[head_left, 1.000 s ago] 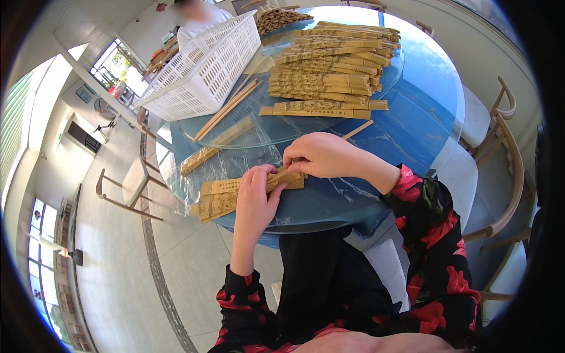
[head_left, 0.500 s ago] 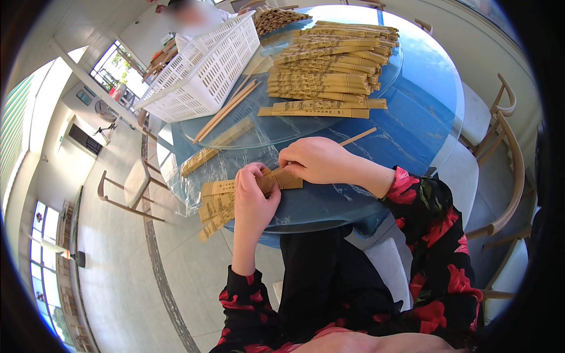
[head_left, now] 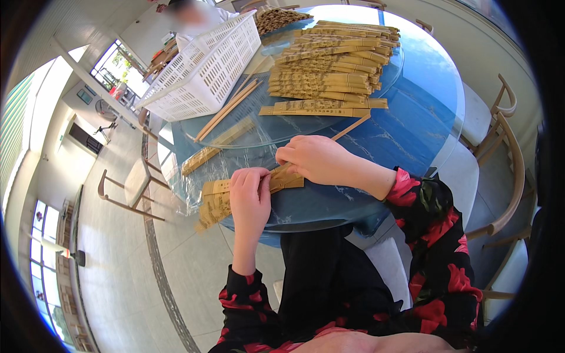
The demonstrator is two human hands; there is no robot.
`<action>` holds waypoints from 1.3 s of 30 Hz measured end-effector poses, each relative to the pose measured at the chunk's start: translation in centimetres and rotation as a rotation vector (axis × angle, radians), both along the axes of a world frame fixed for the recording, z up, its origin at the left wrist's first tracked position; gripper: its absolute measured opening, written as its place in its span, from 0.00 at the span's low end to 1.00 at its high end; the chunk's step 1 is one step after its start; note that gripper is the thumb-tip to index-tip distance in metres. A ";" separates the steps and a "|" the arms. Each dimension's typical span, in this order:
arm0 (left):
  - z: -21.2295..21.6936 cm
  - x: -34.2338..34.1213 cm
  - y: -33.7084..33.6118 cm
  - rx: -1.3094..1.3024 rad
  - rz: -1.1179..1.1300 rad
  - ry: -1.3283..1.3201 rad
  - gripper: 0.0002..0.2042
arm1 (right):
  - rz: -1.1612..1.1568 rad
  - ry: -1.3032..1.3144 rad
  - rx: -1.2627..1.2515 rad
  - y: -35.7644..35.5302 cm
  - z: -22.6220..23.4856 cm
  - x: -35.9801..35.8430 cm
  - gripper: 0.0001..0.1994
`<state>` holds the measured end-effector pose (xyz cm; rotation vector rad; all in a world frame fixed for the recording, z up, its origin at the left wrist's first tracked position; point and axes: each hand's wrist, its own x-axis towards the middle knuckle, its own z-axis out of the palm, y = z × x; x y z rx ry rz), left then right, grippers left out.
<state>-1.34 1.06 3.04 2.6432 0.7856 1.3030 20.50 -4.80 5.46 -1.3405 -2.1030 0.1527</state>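
Near the table's front edge, my left hand (head_left: 249,194) is closed, thumb against fingers, on a brown printed paper chopstick sleeve (head_left: 283,174). The closed fingers of my right hand (head_left: 318,159) meet the sleeve's right end and pinch a pair of wooden chopsticks (head_left: 353,127), whose far ends stick out beyond the hand. How far the sticks reach into the paper is hidden by my fingers. Under and beside my left hand, more flat paper sleeves (head_left: 213,205) are fanned out, partly over the edge.
A large pile of brown sleeves (head_left: 329,65) lies on the glass turntable. Left of it are loose chopsticks (head_left: 228,112) and a white plastic basket (head_left: 206,76). A clear-wrapped sleeve bundle (head_left: 206,157) lies nearer. Behind the basket is another person (head_left: 197,26). Chairs (head_left: 132,188) surround the table.
My left hand has turned slightly, and the held sleeve has tilted with its right side higher. The far ends of the chopsticks have swung up and a little left.
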 end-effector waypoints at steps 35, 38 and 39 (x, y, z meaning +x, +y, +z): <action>-0.4 -0.7 -0.7 0.140 0.285 -0.025 0.01 | -0.005 0.160 0.021 0.9 0.3 1.5 0.05; -0.1 0.3 -0.9 0.131 0.179 -0.038 0.02 | 0.058 0.254 -0.104 -0.3 1.0 0.9 0.06; 0.0 0.3 -0.9 0.129 0.152 -0.032 0.02 | 0.091 0.288 -0.166 -0.4 1.2 0.4 0.07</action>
